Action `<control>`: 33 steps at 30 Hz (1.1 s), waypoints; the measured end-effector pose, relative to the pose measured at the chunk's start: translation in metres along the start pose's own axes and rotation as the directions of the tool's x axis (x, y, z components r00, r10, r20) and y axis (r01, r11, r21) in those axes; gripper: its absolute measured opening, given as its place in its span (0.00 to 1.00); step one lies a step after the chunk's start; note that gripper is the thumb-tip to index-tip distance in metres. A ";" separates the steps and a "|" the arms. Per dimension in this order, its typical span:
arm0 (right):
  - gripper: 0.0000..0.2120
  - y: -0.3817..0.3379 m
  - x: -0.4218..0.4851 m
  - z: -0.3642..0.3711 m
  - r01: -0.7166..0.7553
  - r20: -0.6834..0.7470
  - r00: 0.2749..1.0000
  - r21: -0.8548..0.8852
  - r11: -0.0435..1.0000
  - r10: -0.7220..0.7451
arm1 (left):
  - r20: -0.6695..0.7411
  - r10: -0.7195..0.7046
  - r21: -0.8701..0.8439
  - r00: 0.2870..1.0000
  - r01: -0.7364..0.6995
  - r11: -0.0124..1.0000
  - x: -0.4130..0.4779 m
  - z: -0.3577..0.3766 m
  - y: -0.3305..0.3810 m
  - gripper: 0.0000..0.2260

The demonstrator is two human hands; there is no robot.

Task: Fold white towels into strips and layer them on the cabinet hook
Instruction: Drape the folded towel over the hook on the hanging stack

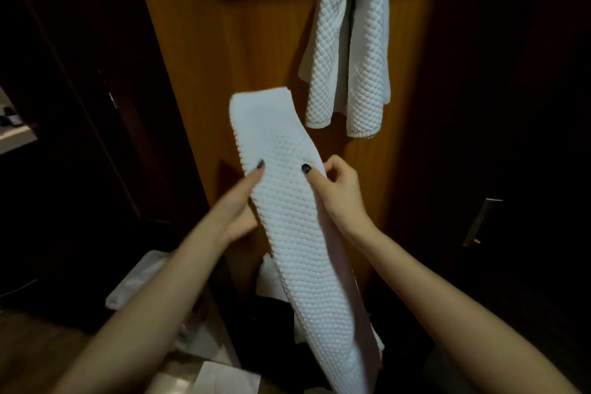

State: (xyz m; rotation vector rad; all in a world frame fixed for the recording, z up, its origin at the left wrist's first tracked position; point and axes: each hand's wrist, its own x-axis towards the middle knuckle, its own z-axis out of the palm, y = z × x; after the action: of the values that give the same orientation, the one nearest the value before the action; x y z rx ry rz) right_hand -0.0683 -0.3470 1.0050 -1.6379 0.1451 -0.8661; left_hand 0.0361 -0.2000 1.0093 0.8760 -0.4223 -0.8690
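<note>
Holding the towel strip (287, 208) out in front of the wooden cabinet door (230, 41), the person has it by both long edges, a little above its middle. The left grip (246, 198) pinches the left edge with the thumb on top and the fingers hidden beneath. The right grip (339, 189) is curled round the right edge, with its thumb pressed flat on the waffle face. The strip's upper end stands up toward the door and bends over slightly, while the longer lower end sags down past the forearms. Up and to the right, the hung towels (351, 48) drape in at least 2 layers from the hook, which the top of the frame cuts off. This cloth looks light, soft and quite limp, and its raised weave should give the fingers good purchase rather than slip. The danger is the fold springing open, so the hold wants to clamp all layers together at the edges. For draping, taking it nearer the midpoint would probably let both halves fall evenly over the hook. More loose white cloth (271, 278) lies below, and a metal door handle (483, 221) shows on the dark panel at right.
</note>
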 end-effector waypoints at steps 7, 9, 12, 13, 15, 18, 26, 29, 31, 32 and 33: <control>0.18 0.011 -0.002 -0.005 -0.042 0.015 0.999 -0.158 0.987 0.045 | -0.105 0.087 0.088 0.991 -0.078 0.993 -0.010 0.001 -0.047 0.20; 0.14 0.009 -0.006 -0.013 -0.021 0.009 1.000 -0.190 0.982 0.023 | -0.118 0.100 0.077 0.988 -0.092 0.993 -0.008 0.006 -0.048 0.19; 0.07 0.008 -0.015 -0.027 0.017 -0.011 1.000 -0.299 0.954 -0.021 | -0.097 0.130 0.087 0.987 -0.122 0.989 -0.003 0.013 -0.043 0.20; 0.06 0.008 -0.019 -0.033 0.023 0.008 1.000 -0.339 0.941 -0.022 | -0.081 0.150 0.092 0.985 -0.143 0.985 0.000 0.015 -0.039 0.19; 0.08 0.011 -0.025 -0.043 -0.007 0.083 0.996 -0.378 0.926 0.042 | -0.050 0.198 0.112 0.979 -0.191 0.975 0.006 0.020 -0.028 0.15; 0.09 0.019 -0.029 -0.051 -0.052 0.162 0.981 -0.328 0.943 0.110 | 0.001 0.266 0.168 0.964 -0.263 0.950 0.015 0.026 -0.007 0.12; 0.08 0.022 -0.030 -0.037 0.077 0.064 0.996 -0.165 0.983 -0.068 | 0.034 0.385 0.225 0.922 -0.382 0.896 0.033 0.041 0.037 0.11; 0.08 0.026 -0.031 -0.036 0.042 0.113 0.993 -0.198 0.979 -0.019 | 0.009 0.396 0.221 0.918 -0.388 0.895 0.039 0.045 0.043 0.13; 0.10 0.030 -0.032 -0.039 -0.019 0.110 0.993 -0.183 0.983 0.040 | -0.013 0.396 0.215 0.918 -0.384 0.898 0.041 0.046 0.044 0.14; 0.10 0.032 -0.032 -0.041 -0.067 0.125 0.988 -0.194 0.979 0.092 | -0.018 0.395 0.217 0.918 -0.382 0.898 0.042 0.046 0.046 0.14; 0.09 0.032 -0.031 -0.042 -0.112 0.140 0.980 -0.205 0.972 0.142 | -0.015 0.392 0.224 0.920 -0.379 0.898 0.043 0.046 0.046 0.14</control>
State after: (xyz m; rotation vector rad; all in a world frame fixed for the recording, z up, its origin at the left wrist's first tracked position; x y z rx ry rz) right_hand -0.1047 -0.3730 0.9623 -1.8516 0.2313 -0.6397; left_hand 0.0544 -0.2415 1.0734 0.9741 -0.6232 -0.4319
